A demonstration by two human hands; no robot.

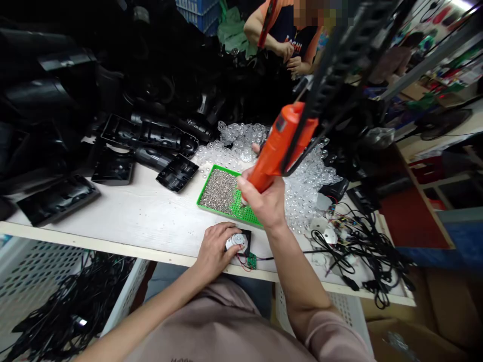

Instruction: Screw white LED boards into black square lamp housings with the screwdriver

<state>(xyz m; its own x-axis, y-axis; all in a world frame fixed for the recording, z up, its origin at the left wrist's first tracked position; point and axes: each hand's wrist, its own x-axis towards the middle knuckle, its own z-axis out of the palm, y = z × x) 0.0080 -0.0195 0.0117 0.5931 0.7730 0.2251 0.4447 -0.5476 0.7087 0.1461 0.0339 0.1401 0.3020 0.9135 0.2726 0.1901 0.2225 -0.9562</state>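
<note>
My right hand (263, 200) is closed around an orange electric screwdriver (281, 145) that hangs from a black cable, its tip down over a green tray (207, 188) full of small screws. My left hand (215, 247) rests near the table's front edge, fingers curled on a small round white-and-silver part (237, 241) lying on a black piece. A little green circuit board (251, 261) with red and black wires lies just right of that hand.
Black plastic housings (147, 134) are piled at the left and back. A heap of clear lenses (245, 138) lies behind the tray. Tangled black cables and small white discs (356, 246) cover the right. Another person (289, 35) works at the far side. A white crate (33, 281) of cables stands below left.
</note>
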